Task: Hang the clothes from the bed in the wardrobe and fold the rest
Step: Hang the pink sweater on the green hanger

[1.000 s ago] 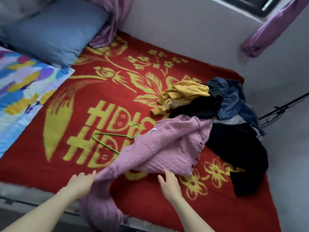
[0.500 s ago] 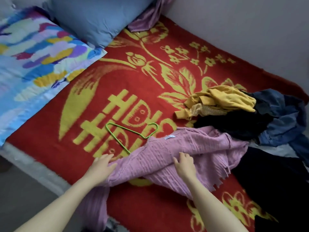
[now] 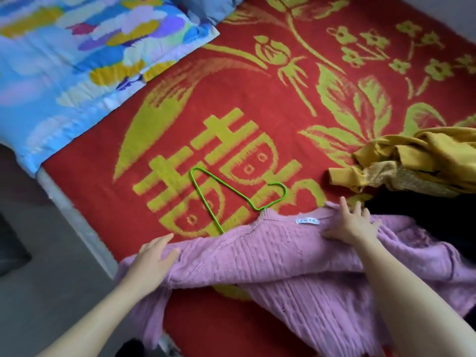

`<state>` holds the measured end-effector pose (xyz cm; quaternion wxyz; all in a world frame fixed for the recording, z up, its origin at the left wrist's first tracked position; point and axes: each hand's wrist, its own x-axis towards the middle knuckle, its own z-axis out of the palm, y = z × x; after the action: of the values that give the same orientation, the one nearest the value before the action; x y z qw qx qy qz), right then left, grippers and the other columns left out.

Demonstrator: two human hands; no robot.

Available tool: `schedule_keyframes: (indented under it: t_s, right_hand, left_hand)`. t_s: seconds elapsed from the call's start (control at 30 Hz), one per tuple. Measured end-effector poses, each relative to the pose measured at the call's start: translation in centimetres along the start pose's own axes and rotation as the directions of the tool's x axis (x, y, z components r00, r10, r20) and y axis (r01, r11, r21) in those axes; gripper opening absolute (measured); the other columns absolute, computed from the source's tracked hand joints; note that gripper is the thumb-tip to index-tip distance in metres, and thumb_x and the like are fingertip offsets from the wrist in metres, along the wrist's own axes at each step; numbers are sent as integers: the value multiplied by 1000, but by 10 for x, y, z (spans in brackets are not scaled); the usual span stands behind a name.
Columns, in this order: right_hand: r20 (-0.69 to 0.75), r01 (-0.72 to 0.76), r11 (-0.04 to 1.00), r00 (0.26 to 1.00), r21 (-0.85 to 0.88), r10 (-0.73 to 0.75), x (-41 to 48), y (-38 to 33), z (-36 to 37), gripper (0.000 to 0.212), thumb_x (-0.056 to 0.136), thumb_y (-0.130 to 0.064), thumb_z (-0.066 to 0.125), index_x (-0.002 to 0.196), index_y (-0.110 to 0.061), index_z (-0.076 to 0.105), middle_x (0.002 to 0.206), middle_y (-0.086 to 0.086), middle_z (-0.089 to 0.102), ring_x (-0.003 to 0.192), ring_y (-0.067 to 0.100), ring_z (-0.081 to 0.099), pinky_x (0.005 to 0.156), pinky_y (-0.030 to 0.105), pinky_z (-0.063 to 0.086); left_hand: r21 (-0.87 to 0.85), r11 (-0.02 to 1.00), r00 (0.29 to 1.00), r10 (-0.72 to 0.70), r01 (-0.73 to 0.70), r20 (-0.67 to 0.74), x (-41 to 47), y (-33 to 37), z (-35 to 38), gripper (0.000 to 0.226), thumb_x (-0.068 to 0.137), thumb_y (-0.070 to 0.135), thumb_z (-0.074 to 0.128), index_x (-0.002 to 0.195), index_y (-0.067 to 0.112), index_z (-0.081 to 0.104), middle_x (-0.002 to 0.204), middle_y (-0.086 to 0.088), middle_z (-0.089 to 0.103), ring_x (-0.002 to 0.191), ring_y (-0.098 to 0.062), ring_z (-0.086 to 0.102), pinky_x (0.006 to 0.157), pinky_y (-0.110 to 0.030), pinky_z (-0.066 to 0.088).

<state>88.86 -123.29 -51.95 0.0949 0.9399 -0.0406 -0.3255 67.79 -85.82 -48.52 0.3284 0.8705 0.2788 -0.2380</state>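
A pink knitted sweater [image 3: 270, 256] lies spread across the near part of the bed, its white neck label facing up. My left hand [image 3: 154, 258] rests flat on the sweater's left shoulder, fingers straight. My right hand [image 3: 350, 222] lies on the collar just right of the label, fingers spread. A thin green wire hanger [image 3: 219, 191] sits on the red and yellow blanket [image 3: 180, 130]; its lower end runs under the sweater's top edge. A crumpled yellow garment [image 3: 412, 161] lies at the right, with a black garment [image 3: 412, 204] below it.
A colourful blue patterned quilt [image 3: 77, 60] covers the bed's upper left. The bed's edge [image 3: 74, 217] runs diagonally at the left, with grey floor [image 3: 38, 266] beyond it. One sweater sleeve hangs over the near edge.
Both hands have slid forward along the sweater toward its collar and shoulder. The camera has moved closer and lower, so the blue and black clothes at the right are mostly out of view.
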Motion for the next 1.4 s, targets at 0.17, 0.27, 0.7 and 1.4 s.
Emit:
schedule_keyframes:
  t_s: [0.17,0.27,0.7,1.4]
  right_hand:
    - [-220,-91,979,967,182,130,-40,-5,30,91,75,-43,70,144,-11,19,132,13,52,121,31,47,99,50,32]
    - [-264,-209,834,885,511,384,-93,-15,59,66,79,-24,68,135,-7,37,111,23,62,109,37,53,94,45,33]
    - [-787,433,678,486,594,380,-283,-60,-4,35,40,5,58,72,3,71,61,13,65,56,25,65,64,27,37]
    - [-799,593,569,240,570,551,-398,-279,-104,43,61,20,54,91,-10,58,80,4,55,71,13,49,64,17,40]
  left_hand:
    - [-60,998,998,-11,14,59,-14,11,24,44,93,18,57,133,3,48,137,-14,50,130,-25,42,108,-27,24]
    - [-76,997,993,-1,10,121,-24,21,29,44,94,21,55,134,5,48,139,-11,49,130,-20,42,107,-26,26]
    - [-39,971,952,239,-236,192,-63,66,-34,70,91,35,58,148,15,23,144,-9,43,131,-20,43,102,-27,34]
    - [-414,899,933,262,-144,245,-11,22,-255,69,57,72,55,77,8,72,95,-15,70,92,-27,64,81,-34,47]
